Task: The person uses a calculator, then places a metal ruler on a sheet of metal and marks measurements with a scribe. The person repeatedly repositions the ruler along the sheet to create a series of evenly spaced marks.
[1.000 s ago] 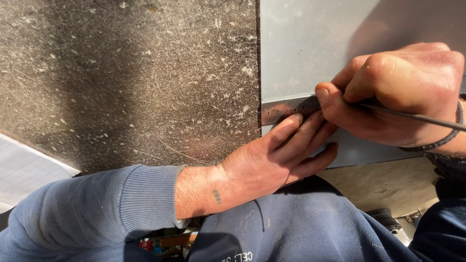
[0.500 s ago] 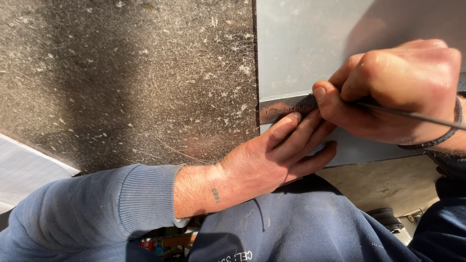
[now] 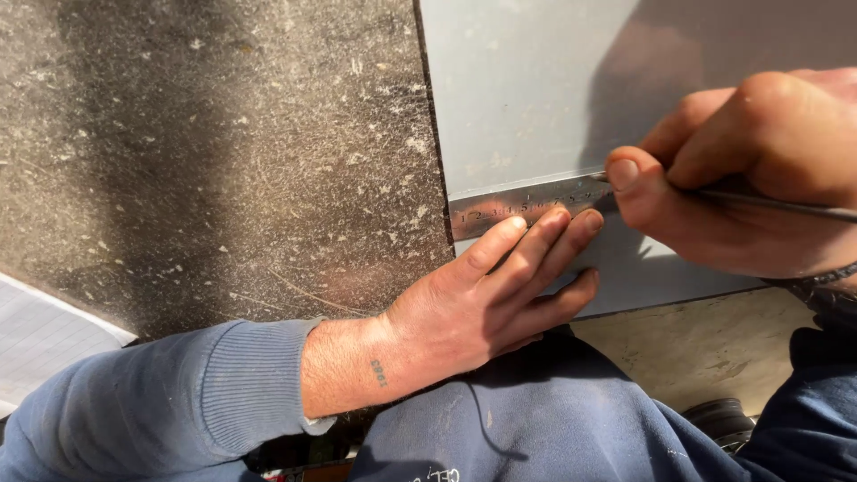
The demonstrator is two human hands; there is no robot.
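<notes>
on a dark, speckled worktop (image 3: 223,152), rough and scratched with pale flecks and dust, lit by hard sun with one soft shadow band across it. item: pale grey sheet (image 3: 527,98), smooth, flat, straight-edged, lying over the worktop's right part, its near edge ending above a beige patch of floor (image 3: 714,357). item: steel ruler (image 3: 518,210), thin, shiny, engraved with marks, laid flat across the sheet near its left edge. left hand (image 3: 482,303): fingers extended and close together, fingertips pressing on the ruler and sheet; blue ribbed cuff at the wrist. right hand (image 3: 741,170): fingers pinched narrow round a thin dark metal scriber (image 3: 786,205), its tip at the ruler's upper edge, thumb just beside it. item: pale panel (image 3: 45,339) with fine grid, lower left, beside the worktop. blue sweatshirt fabric fills the lower foreground.
</notes>
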